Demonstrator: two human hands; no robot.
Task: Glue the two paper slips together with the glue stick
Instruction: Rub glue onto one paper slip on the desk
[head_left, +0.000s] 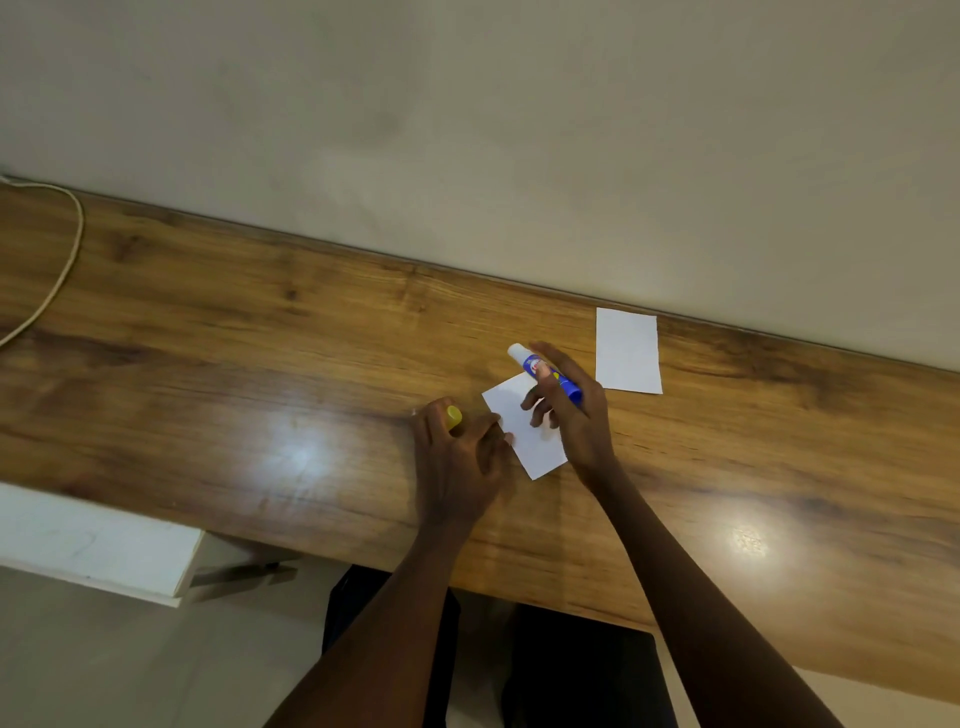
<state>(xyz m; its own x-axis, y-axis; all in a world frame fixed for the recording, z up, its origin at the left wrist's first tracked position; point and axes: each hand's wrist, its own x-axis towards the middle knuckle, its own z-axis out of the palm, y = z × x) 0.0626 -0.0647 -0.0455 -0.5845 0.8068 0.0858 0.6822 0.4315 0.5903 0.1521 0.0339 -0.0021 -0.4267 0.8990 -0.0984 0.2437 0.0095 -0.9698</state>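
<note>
- I saw a wooden desk (208, 322) running slantwise against a plain beige wall (467, 130).
- Two glare patches shone on its top.
- A pale cable (62, 270) curved at its far left.
- A white shelf (93, 545) sat below, left.

The yellow cap (454, 415) is mostly hidden by the left hand (457, 462); the glue stick (545, 372) label is too blurred to be read.

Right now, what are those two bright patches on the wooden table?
Head view: glare from lights off the glossy table, one patch beside the left hand, one past the right forearm; the right hand and glue stick look slightly motion-blurred.
</note>
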